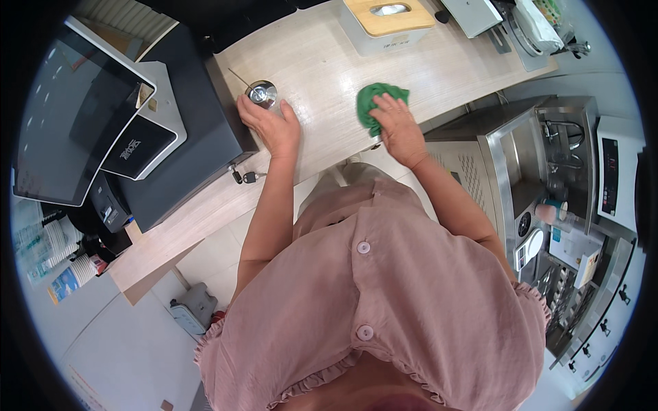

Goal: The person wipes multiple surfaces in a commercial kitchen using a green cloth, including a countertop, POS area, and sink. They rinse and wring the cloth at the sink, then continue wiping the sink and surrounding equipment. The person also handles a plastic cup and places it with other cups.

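A receipt spike (262,94) with a domed, mirror-like metal base and a thin rod stands on the pale wood-grain counter (318,72). Around the near side of that base curves my left hand (271,125). Its fingers are at the base's left edge and seem to touch it, while the thumb is spread to the right with a gap. Farther right, my right hand (401,128) presses a bunched green cloth (371,97) onto the counter near its front edge. The palm and part of the cloth are hidden under the fingers.
Left of the spike is a dark cash drawer (193,138) with a touchscreen terminal (77,118) on it; keys (249,177) hang at its front. A tissue box (388,25) with a wooden lid stands at the back. Right are a steel sink (514,159) and a kitchen scale (528,249).
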Demonstrator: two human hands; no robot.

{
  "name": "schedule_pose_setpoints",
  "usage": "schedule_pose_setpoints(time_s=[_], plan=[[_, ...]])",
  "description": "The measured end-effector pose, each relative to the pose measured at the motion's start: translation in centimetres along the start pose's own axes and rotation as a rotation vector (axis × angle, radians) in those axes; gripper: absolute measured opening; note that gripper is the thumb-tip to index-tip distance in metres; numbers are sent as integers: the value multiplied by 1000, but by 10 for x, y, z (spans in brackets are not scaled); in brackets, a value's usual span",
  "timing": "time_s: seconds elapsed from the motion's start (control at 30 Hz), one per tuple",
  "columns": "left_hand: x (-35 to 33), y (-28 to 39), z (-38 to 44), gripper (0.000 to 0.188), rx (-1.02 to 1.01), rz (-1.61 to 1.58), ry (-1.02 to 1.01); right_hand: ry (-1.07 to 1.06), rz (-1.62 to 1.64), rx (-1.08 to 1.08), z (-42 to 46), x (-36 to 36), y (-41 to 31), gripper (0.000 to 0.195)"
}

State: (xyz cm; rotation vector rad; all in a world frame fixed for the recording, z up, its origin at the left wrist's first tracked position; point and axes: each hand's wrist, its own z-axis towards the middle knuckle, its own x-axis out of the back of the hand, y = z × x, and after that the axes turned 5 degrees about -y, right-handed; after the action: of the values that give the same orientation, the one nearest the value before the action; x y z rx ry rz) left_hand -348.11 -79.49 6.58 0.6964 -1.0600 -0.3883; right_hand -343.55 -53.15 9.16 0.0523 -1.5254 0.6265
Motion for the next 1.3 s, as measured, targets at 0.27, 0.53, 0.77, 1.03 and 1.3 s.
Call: schedule_pose_setpoints(time_s=[0.27,0.53,0.77,1.03,1.3], plan=[[12,9,-19,75,-48,-10,-7,277,-21,-306,22,21,141,42],[-37,78,-37,62,-146,-198,-171,386,1227,-472,96,59,183,41],[-87,149,17,70,51,-430,-318,109,1603,-367,129,70,175,59],[-77,138,5,68,179,-711,-91,-174,1462,-261,133,59,137,60],[-44,92,-16,66,193,-717,99,-148,1072,-72,138,35,89,62]])
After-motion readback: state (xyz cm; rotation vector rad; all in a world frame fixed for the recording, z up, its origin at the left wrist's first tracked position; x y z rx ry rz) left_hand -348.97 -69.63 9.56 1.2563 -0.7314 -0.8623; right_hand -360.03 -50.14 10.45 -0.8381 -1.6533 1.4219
